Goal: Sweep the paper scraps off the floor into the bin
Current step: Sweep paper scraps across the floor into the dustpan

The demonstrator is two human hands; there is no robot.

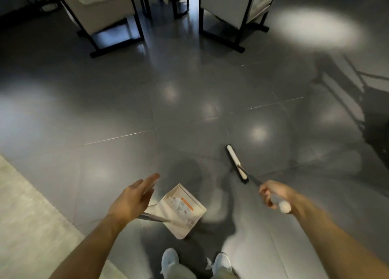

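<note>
Paper scraps [179,206] in the dustpan [181,230] look light and spill-prone: the spread left hand [134,196] should grasp its stiff handle [153,217] while the right hand [273,194] grips the broom [234,161].

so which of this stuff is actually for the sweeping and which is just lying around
For the job:
broom, gripped by the right hand
dustpan with paper scraps in it
left hand, open above the dustpan's handle

Just lying about:
left chair
right chair
rug

No bin shows.
</note>
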